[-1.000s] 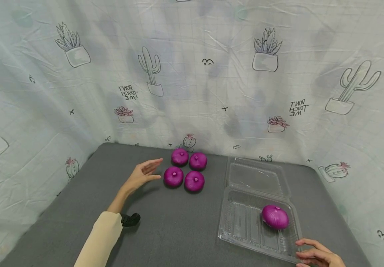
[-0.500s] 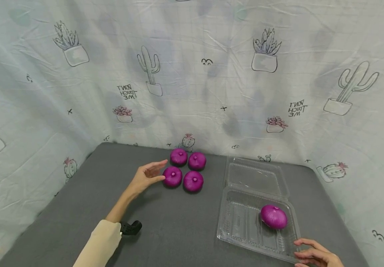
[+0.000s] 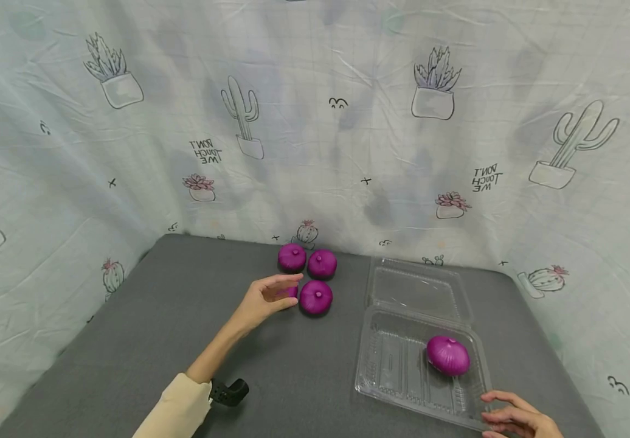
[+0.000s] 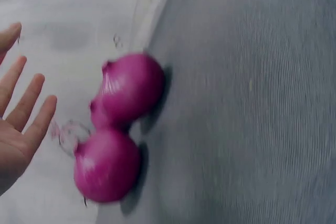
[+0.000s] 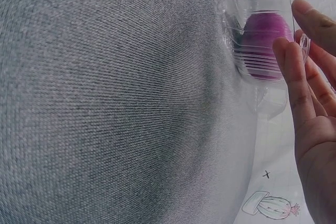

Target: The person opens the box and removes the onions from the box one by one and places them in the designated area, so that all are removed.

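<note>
My left hand [image 3: 263, 301] is above the near-left purple onion [image 3: 289, 290], which shows between thumb and fingers and is partly hidden. Its fingers are spread and fairly straight in the left wrist view; contact with that onion cannot be made out. Right beside it sits the near-right onion [image 3: 316, 298]. Behind are a far-left onion [image 3: 292, 258] and a far-right onion [image 3: 322, 264]. One more onion [image 3: 449, 356] lies in a clear plastic clamshell container [image 3: 388, 371]. At that container's right front corner my right hand [image 5: 315, 114] touches the rim with extended fingers.
The container's lid [image 3: 421, 292] lies folded back toward the far edge of the grey table [image 3: 298, 377]. Behind the table hangs a pale curtain [image 3: 304, 146] printed with cacti, continuing along both sides.
My left hand has moved to the right, from beside the group of onions to over the near-left one. The right hand stays at the container's corner.
</note>
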A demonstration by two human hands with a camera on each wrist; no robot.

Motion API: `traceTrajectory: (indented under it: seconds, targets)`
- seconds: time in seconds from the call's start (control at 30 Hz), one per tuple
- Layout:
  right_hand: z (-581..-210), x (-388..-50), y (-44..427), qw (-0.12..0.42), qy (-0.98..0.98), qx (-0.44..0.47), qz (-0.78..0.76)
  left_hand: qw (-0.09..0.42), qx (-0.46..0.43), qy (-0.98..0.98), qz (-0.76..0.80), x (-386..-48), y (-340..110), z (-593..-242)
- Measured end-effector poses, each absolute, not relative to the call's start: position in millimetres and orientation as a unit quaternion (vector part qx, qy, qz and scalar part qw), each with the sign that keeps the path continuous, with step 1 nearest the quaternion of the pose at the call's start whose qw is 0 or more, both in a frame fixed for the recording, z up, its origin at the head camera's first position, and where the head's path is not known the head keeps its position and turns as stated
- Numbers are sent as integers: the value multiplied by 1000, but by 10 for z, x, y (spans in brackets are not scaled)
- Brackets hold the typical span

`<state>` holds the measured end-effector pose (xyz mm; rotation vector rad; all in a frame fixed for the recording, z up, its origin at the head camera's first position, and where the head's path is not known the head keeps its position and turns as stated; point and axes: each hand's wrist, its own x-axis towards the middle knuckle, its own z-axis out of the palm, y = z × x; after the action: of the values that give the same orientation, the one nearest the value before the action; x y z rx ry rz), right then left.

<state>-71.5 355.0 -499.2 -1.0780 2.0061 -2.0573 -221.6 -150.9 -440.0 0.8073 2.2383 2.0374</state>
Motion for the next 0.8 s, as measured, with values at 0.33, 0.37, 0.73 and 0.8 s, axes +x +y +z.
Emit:
traceTrajectory:
  seconds: [0.33,0.37,0.73,0.8]
  targets:
    - [-4899,-568,3348,-81,815,-183,-543,46,285,708,645,-2053,-1130,-4220]
    - [-4890,-560,3333,-87,823,-173,-535,53,292,706,643,-2056,-1088,-4203]
    - [-4843,-542,3261,-91,857,-115,-494,118,324,676,651,-2158,-437,-4189]
    - [-4837,-544,3259,-92,859,-115,-490,114,315,667,665,-2119,-270,-4228]
